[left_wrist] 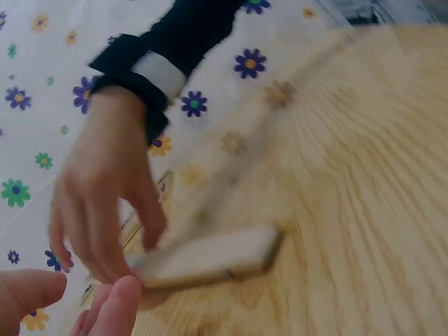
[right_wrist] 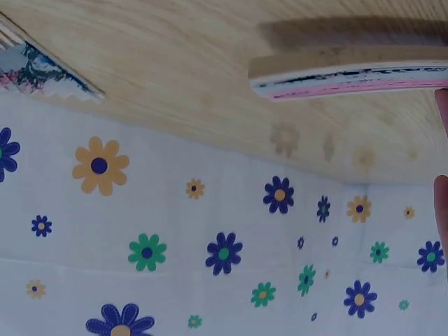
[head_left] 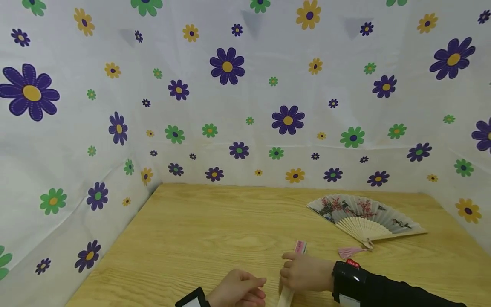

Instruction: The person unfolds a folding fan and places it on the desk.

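My right hand (head_left: 304, 273) grips a folded fan (head_left: 301, 247), its fingers bent over the pale wooden slats. The folded fan (right_wrist: 350, 75) shows a pink and dark-patterned paper edge in the right wrist view and casts a shadow on the wood behind it. Only fingertips of that hand show at this view's right edge. To the left of the fan is my left hand (head_left: 239, 290), fingers loosely bent, nothing held. In the left wrist view its fingertips (left_wrist: 126, 297) come close to the right hand (left_wrist: 105, 189) and the near end of the fan.
An open fan (head_left: 364, 217) with blossom pictures lies at the right of the wooden table (head_left: 215, 226). Its pink tassel (head_left: 350, 252) lies close to the right wrist's black band (head_left: 347, 279). A white flowered cloth (head_left: 245, 94) hangs behind the table and at its sides.
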Demonstrator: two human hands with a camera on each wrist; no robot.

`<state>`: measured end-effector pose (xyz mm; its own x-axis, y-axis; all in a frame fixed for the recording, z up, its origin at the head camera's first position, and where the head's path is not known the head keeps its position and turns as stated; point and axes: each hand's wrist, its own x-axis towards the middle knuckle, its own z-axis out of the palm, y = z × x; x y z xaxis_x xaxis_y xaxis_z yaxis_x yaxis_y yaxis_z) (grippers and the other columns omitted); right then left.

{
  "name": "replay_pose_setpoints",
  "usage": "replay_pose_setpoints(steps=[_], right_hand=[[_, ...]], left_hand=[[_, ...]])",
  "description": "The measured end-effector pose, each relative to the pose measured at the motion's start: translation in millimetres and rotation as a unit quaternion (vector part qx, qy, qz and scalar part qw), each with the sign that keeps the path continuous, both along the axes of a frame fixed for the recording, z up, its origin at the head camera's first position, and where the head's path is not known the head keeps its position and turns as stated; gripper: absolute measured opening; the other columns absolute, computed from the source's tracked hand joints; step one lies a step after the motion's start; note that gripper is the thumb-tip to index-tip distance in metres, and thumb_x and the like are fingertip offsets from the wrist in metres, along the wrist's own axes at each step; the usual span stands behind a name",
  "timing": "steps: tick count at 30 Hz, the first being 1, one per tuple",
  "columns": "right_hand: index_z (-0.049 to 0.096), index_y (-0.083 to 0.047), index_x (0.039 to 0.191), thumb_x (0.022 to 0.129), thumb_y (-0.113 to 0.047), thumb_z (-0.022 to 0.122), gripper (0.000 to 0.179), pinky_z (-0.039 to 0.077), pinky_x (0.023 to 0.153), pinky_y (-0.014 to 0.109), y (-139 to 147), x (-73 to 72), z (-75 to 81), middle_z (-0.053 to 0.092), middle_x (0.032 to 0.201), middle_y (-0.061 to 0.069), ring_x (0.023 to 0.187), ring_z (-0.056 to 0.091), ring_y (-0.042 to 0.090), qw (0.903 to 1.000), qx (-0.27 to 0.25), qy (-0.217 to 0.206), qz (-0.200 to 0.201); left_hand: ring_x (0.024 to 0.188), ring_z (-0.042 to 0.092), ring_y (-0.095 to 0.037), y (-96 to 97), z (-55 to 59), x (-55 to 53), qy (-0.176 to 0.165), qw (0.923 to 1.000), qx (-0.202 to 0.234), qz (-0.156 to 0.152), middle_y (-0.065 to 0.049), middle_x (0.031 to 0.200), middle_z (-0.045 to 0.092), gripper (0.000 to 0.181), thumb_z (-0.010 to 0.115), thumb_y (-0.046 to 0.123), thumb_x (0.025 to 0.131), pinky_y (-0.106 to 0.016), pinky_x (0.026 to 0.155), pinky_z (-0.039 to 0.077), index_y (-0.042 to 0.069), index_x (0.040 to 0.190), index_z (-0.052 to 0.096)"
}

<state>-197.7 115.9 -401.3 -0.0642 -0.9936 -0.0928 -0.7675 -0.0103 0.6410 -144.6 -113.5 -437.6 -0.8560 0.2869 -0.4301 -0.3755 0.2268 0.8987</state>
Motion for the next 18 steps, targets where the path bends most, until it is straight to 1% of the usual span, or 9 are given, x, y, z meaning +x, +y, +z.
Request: replay_pose_setpoints(steps=[1,3,6,9,13,16,17,18], right_hand=[[0.07,-0.033,0.095,0.091,-0.031,0.074,0.006,0.049,0.099,0.018,1.9,-0.1,4.4,0.069,0.091,-0.021,0.087,0.064,-0.005,0.9998,-0.012,0.017,0.002],[0.07,-0.032,0.094,0.088,-0.03,0.077,0.01,0.051,0.1,0.02,5.6,0.6,15.6,0.067,0.088,-0.02,0.085,0.064,-0.004,0.9985,-0.035,0.043,-0.001],[0.07,-0.03,0.098,0.087,-0.027,0.08,0.015,0.051,0.103,0.023,9.3,3.7,36.1,0.067,0.09,-0.017,0.088,0.065,-0.002,0.9969,-0.046,0.062,-0.012],[0.07,-0.03,0.098,0.087,-0.028,0.08,0.015,0.051,0.104,0.024,11.9,8.0,51.2,0.066,0.089,-0.016,0.087,0.065,-0.001,0.9953,-0.048,0.083,-0.014],[0.07,-0.031,0.098,0.089,-0.029,0.079,0.013,0.05,0.105,0.024,14.6,13.7,59.7,0.066,0.089,-0.016,0.087,0.065,-0.001,0.9938,-0.041,0.1,-0.026],[0.07,-0.033,0.101,0.089,-0.03,0.079,0.015,0.05,0.107,0.026,16.5,17.0,61.7,0.067,0.094,-0.017,0.094,0.064,0.001,0.9934,-0.032,0.098,-0.05],[0.071,-0.033,0.103,0.087,-0.031,0.08,0.018,0.05,0.108,0.028,17.6,18.0,62.5,0.067,0.099,-0.016,0.099,0.063,0.002,0.9929,-0.035,0.091,-0.068],[0.071,-0.032,0.107,0.087,-0.032,0.081,0.022,0.05,0.107,0.03,19.2,18.4,63.1,0.069,0.104,-0.015,0.105,0.063,0.004,0.9912,-0.049,0.084,-0.09]], left_hand=[[0.066,0.07,-0.004,1.6,-0.8,0.2,0.017,0.9998,-0.01,-0.005,0.001,0.077,0.073,0.029,0.064,0.026,0.102,-0.016,0.062,0.06,-0.002,0.1,0.073],[0.07,0.071,-0.007,5.9,-0.5,1.5,0.043,0.999,-0.012,-0.011,-0.002,0.08,0.075,0.031,0.066,0.025,0.101,-0.021,0.065,0.063,-0.005,0.099,0.074],[0.076,0.074,-0.013,13.8,3.1,3.7,0.068,0.9975,-0.007,-0.02,-0.007,0.086,0.078,0.034,0.069,0.026,0.1,-0.027,0.07,0.065,-0.007,0.102,0.075],[0.079,0.074,-0.014,23.3,9.7,6.9,0.071,0.997,0.012,-0.03,-0.008,0.09,0.078,0.032,0.07,0.023,0.099,-0.03,0.074,0.066,-0.008,0.106,0.075],[0.08,0.072,-0.01,33.0,14.9,7.1,0.071,0.9964,0.028,-0.037,-0.005,0.092,0.077,0.026,0.07,0.015,0.098,-0.03,0.076,0.066,-0.008,0.11,0.074],[0.085,0.074,-0.014,37.2,13.2,3.6,0.068,0.9962,0.038,-0.039,-0.007,0.097,0.077,0.025,0.069,0.011,0.097,-0.031,0.079,0.066,-0.008,0.113,0.073],[0.087,0.075,-0.015,38.3,12.0,1.9,0.064,0.9961,0.047,-0.04,-0.009,0.099,0.078,0.025,0.068,0.009,0.098,-0.032,0.08,0.066,-0.009,0.115,0.072],[0.089,0.075,-0.015,39.1,10.2,-0.3,0.063,0.9956,0.056,-0.04,-0.01,0.102,0.078,0.026,0.067,0.009,0.098,-0.032,0.081,0.066,-0.01,0.116,0.071]])
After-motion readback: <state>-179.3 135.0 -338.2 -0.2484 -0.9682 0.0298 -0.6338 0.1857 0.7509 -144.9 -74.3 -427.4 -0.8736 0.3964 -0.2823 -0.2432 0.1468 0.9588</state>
